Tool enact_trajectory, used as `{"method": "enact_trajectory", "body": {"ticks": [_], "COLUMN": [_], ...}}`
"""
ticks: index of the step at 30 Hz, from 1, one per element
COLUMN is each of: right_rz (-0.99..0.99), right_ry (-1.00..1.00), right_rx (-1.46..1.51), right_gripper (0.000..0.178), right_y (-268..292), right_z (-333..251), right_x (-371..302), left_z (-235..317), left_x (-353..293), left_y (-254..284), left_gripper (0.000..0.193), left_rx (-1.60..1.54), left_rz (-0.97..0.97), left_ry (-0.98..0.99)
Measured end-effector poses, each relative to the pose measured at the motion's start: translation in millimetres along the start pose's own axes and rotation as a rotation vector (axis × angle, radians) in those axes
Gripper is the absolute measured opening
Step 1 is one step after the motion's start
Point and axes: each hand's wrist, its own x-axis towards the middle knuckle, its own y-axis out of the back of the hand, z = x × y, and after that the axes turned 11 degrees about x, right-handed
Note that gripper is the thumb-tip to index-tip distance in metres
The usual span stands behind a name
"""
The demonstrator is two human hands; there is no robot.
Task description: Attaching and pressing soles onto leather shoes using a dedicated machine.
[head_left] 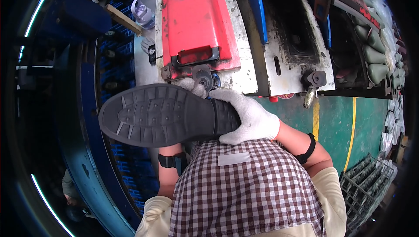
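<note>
A black shoe (152, 115) is held across my front with its ridged sole facing up, toe to the left and heel to the right. Its upper is mostly out of sight underneath. My right hand (251, 119), in a white knit glove, wraps the heel with the thumb along the far edge. From under the shoe comes my left hand (195, 88), also gloved; its curled fingers show at the far edge, and the rest is hidden. Just beyond those fingers sits a grey knob-like latch (202, 78) on the front of a red-lidded machine (196, 19).
Right of the machine is an open dark mould (294, 40) with its own latch (316, 79). Grey-green shoe-shaped forms (375, 56) fill a rack at far right. A purple bottle (143, 14) stands left. A wire rack (366, 189) is at lower right; blue steel beams (87, 150) run along the left.
</note>
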Motion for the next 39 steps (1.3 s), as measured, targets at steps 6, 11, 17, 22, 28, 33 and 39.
{"method": "enact_trajectory", "body": {"ticks": [6,11,17,22,28,33,39], "right_rz": [0.025,0.072,0.028,0.020,0.030,0.034,0.023], "right_ry": [-0.012,-0.035,-0.035,-0.092,-0.108,-0.093,-0.040], "right_rx": [0.157,0.229,0.317,0.501,0.609,0.581,0.693], "right_gripper": [0.092,0.087,0.087,0.086,0.091,0.103,0.099], "right_y": [-1.6,-0.7,4.1,3.9,4.1,2.2,0.0], "right_z": [5.2,15.6,20.6,19.0,19.3,24.0,31.1], "right_x": [-0.5,0.4,-1.7,-3.7,-3.2,-3.5,-2.8], "left_z": [11.5,15.5,14.4,16.8,22.6,24.2,28.1], "left_x": [30.5,13.7,16.1,15.0,16.6,18.1,18.1], "left_y": [-59.4,-89.4,-88.1,-92.9,-101.7,-100.1,-99.7], "left_gripper": [0.071,0.100,0.115,0.111,0.099,0.091,0.076], "left_rx": [-0.269,0.204,0.123,0.001,-0.194,-0.180,-0.228], "left_rz": [-0.668,-0.204,-0.099,-0.106,-0.099,-0.120,-0.055], "left_ry": [0.079,0.030,0.044,0.113,0.183,0.179,0.180]}}
